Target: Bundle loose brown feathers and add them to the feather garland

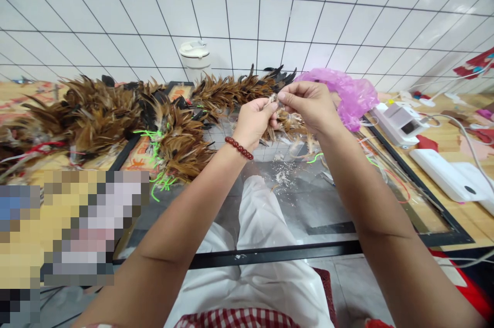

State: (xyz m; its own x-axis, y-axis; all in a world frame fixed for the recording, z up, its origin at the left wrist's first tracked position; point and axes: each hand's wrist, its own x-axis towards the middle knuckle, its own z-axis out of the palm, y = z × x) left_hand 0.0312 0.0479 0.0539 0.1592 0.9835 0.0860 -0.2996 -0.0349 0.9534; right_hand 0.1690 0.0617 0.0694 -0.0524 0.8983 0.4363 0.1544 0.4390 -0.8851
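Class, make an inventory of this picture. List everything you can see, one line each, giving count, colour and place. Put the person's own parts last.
feather strands: several, brown and black, heaped along the table's left and back
green cord: a few loose lengths, neon green, among the feathers at left
lidded cup: one, white, behind the feathers by the tiled wall
plastic bag: one, pink, behind the right hand
white devices: two, on the wooden surface at right
glass table: one, black frame, in front of the person
small feather bunch: one, brown and pale, pinched between both hands
bead bracelet: one, dark red, left wrist
left hand: holds the bunch
right hand: holds the bunch
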